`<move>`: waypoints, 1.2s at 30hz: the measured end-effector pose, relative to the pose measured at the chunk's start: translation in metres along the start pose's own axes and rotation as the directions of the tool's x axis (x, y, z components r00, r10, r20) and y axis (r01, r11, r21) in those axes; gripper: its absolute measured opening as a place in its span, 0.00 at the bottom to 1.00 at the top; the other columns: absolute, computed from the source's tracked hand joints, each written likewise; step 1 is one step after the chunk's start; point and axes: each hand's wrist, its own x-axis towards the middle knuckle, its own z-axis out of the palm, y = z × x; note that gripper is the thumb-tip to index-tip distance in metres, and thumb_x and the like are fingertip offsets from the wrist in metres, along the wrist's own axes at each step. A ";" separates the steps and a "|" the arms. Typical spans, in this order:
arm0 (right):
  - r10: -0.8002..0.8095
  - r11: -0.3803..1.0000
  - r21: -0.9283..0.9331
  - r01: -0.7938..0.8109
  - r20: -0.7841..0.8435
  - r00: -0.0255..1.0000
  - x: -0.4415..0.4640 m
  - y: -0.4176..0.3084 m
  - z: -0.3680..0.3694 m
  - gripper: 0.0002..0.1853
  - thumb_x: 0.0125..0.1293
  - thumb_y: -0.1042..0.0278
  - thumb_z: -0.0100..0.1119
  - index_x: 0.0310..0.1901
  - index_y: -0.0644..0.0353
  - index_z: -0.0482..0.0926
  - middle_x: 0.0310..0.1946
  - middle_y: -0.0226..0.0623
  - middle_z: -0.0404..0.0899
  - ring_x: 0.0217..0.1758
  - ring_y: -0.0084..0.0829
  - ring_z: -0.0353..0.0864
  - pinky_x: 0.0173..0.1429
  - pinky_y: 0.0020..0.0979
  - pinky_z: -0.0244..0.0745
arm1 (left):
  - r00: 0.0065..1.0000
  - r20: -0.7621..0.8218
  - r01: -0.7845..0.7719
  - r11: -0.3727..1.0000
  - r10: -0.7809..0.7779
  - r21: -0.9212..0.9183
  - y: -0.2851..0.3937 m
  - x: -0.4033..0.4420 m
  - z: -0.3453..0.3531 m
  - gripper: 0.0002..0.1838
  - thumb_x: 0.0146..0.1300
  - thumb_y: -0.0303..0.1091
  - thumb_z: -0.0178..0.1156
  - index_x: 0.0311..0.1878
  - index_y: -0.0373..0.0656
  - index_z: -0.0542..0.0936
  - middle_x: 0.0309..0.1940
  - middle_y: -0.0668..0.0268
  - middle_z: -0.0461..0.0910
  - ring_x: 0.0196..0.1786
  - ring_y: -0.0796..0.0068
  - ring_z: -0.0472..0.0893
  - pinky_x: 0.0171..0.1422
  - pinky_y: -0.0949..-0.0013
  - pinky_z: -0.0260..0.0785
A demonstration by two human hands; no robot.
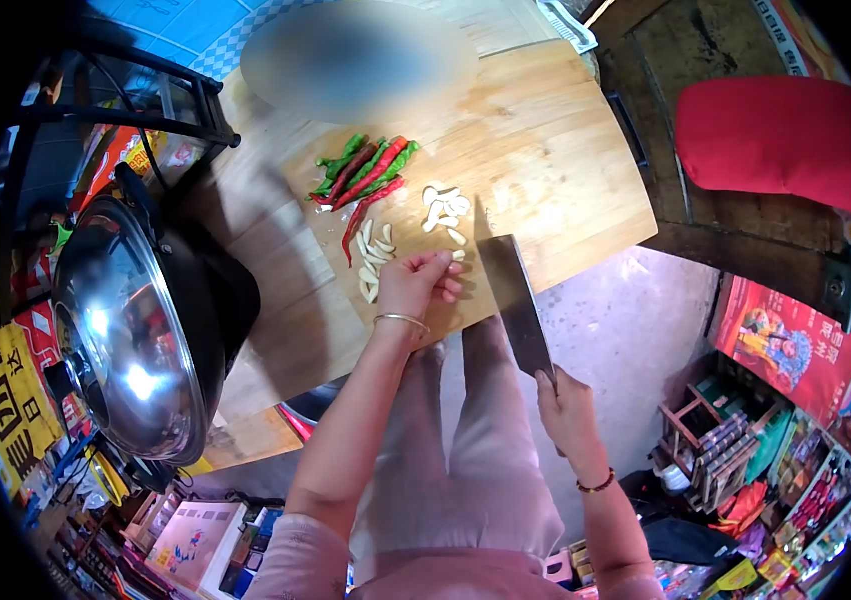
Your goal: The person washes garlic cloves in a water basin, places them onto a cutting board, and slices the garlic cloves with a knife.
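My right hand (567,408) is wrapped round the handle of a cleaver (517,300), its broad blade slanting up onto the front of the cutting board (535,150). Just left of the blade, my left hand (417,285) has its fingers curled, with the thumb tip against a small garlic clove (458,256). Beyond that clove lies a small pile of garlic slices (443,207). Whole peeled garlic cloves (373,262) are scattered to the left of my left hand. Farther back rest several red chili peppers (369,177) and green chili peppers (342,163).
A dark wok with a shiny lid (130,330) stands at the left, near a black metal rack (135,115). A blurred round area covers the table's back. At right are a red cushion (780,140) and a small wooden stool (710,440) on the floor.
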 end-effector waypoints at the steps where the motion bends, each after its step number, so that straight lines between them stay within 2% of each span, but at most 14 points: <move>1: 0.048 0.999 -0.003 -0.048 0.007 0.999 0.000 -0.001 0.000 0.11 0.68 0.68 0.52 0.46 0.65 0.77 0.26 0.53 0.75 0.26 0.53 0.76 0.31 0.40 0.71 | 1.000 -0.012 -0.006 1.000 0.006 0.003 0.001 0.001 0.001 0.10 0.65 0.33 0.61 0.39 0.33 0.81 0.30 0.62 0.83 0.23 0.78 0.79 0.24 0.77 0.71; 5: -0.045 0.999 0.007 0.045 -0.061 0.997 -0.002 0.001 0.003 0.11 0.68 0.69 0.53 0.48 0.65 0.77 0.28 0.54 0.77 0.29 0.53 0.78 0.33 0.40 0.73 | 0.999 0.005 -0.053 0.998 0.053 0.030 -0.003 0.004 0.003 0.10 0.64 0.33 0.61 0.38 0.33 0.80 0.29 0.62 0.82 0.22 0.78 0.79 0.22 0.76 0.71; 8: -0.104 0.994 0.003 0.105 -0.076 0.992 -0.005 -0.009 0.003 0.12 0.67 0.69 0.53 0.48 0.64 0.77 0.32 0.53 0.78 0.32 0.52 0.79 0.36 0.40 0.75 | 0.992 -0.032 -0.112 0.980 0.119 0.164 -0.011 -0.003 0.007 0.10 0.65 0.32 0.60 0.37 0.32 0.79 0.28 0.61 0.82 0.21 0.77 0.79 0.21 0.76 0.71; 11: -0.208 0.978 -0.039 0.205 -0.110 0.972 -0.006 -0.010 0.006 0.11 0.67 0.69 0.54 0.48 0.64 0.78 0.33 0.52 0.79 0.32 0.52 0.80 0.36 0.42 0.76 | 0.989 -0.107 -0.090 0.991 0.100 0.095 -0.019 -0.009 0.008 0.10 0.65 0.32 0.59 0.37 0.31 0.78 0.28 0.60 0.82 0.21 0.76 0.79 0.22 0.76 0.72; 13: -0.244 0.969 -0.051 0.241 -0.088 0.966 -0.004 -0.010 0.006 0.12 0.66 0.73 0.54 0.48 0.69 0.76 0.32 0.55 0.78 0.33 0.52 0.80 0.37 0.39 0.75 | 0.994 -0.105 0.022 0.999 -0.025 -0.032 -0.021 -0.011 0.011 0.10 0.65 0.32 0.59 0.37 0.31 0.77 0.28 0.59 0.82 0.22 0.75 0.80 0.23 0.76 0.74; 17: -0.217 0.975 -0.060 0.213 -0.056 0.975 -0.004 -0.008 0.007 0.12 0.66 0.73 0.54 0.49 0.69 0.76 0.31 0.55 0.78 0.33 0.53 0.79 0.36 0.39 0.75 | 0.993 -0.114 0.022 1.000 -0.021 0.006 -0.025 -0.014 0.014 0.09 0.65 0.30 0.60 0.38 0.31 0.77 0.28 0.60 0.81 0.22 0.76 0.80 0.24 0.77 0.74; 19: -0.206 0.976 -0.068 0.205 0.000 0.979 -0.004 -0.002 0.007 0.13 0.66 0.70 0.53 0.50 0.66 0.75 0.35 0.51 0.79 0.35 0.51 0.80 0.39 0.42 0.76 | 0.980 -0.100 -0.149 0.964 0.174 0.222 -0.033 -0.011 0.013 0.07 0.64 0.27 0.60 0.39 0.32 0.78 0.27 0.62 0.81 0.23 0.77 0.80 0.25 0.78 0.75; 20: -0.204 0.977 -0.067 0.203 -0.002 0.979 -0.003 -0.002 0.008 0.13 0.66 0.70 0.53 0.50 0.66 0.75 0.35 0.51 0.79 0.35 0.51 0.80 0.39 0.42 0.76 | 0.980 -0.097 -0.149 0.963 0.174 0.223 -0.037 -0.010 0.012 0.07 0.64 0.27 0.60 0.39 0.32 0.78 0.27 0.62 0.81 0.23 0.77 0.80 0.25 0.78 0.75; 22: -0.179 0.982 -0.052 0.179 0.002 0.984 -0.003 -0.002 0.009 0.13 0.66 0.70 0.53 0.50 0.66 0.75 0.35 0.51 0.79 0.36 0.51 0.80 0.40 0.42 0.76 | 0.948 -0.093 -0.275 0.930 0.304 0.243 -0.041 -0.012 0.012 0.06 0.64 0.25 0.60 0.41 0.33 0.78 0.28 0.64 0.81 0.24 0.78 0.80 0.27 0.78 0.75; 26: -0.179 0.983 -0.053 0.178 0.001 0.984 -0.002 -0.002 0.008 0.13 0.66 0.70 0.53 0.49 0.66 0.75 0.36 0.51 0.80 0.36 0.51 0.80 0.39 0.42 0.76 | 0.942 -0.018 -0.312 0.894 0.335 0.321 -0.040 -0.013 0.003 0.06 0.64 0.24 0.59 0.43 0.34 0.78 0.29 0.64 0.81 0.24 0.80 0.80 0.28 0.78 0.74; 28: -0.171 0.984 -0.050 0.172 0.012 0.985 -0.001 -0.002 0.006 0.13 0.66 0.69 0.53 0.50 0.65 0.76 0.36 0.50 0.80 0.36 0.51 0.80 0.39 0.42 0.76 | 0.895 0.088 -0.386 0.663 0.436 0.641 -0.036 -0.014 -0.002 0.06 0.63 0.22 0.60 0.43 0.35 0.78 0.30 0.64 0.80 0.25 0.81 0.79 0.28 0.77 0.73; 29: -0.170 0.984 -0.048 0.170 0.010 0.985 -0.001 -0.002 0.005 0.13 0.66 0.69 0.53 0.50 0.65 0.76 0.36 0.50 0.80 0.36 0.51 0.80 0.39 0.42 0.76 | 0.896 0.091 -0.387 0.662 0.436 0.642 -0.035 -0.013 -0.002 0.06 0.63 0.22 0.60 0.43 0.35 0.78 0.30 0.64 0.80 0.25 0.81 0.79 0.28 0.77 0.73; 31: -0.164 0.985 -0.045 0.165 0.020 0.986 0.000 -0.004 0.003 0.13 0.66 0.69 0.53 0.50 0.65 0.76 0.36 0.50 0.80 0.36 0.50 0.80 0.40 0.42 0.76 | 0.721 0.224 -0.617 0.462 0.655 0.637 -0.033 -0.010 -0.002 0.08 0.61 0.21 0.61 0.43 0.37 0.78 0.30 0.65 0.79 0.25 0.81 0.78 0.28 0.77 0.71; 36: -0.144 0.988 -0.046 0.145 0.035 0.989 0.001 -0.004 0.002 0.13 0.67 0.68 0.53 0.50 0.65 0.76 0.36 0.50 0.80 0.36 0.50 0.80 0.40 0.42 0.76 | 0.741 0.242 -0.607 0.472 0.626 0.640 -0.039 -0.006 -0.006 0.09 0.59 0.20 0.62 0.42 0.38 0.78 0.31 0.66 0.77 0.26 0.80 0.78 0.30 0.77 0.71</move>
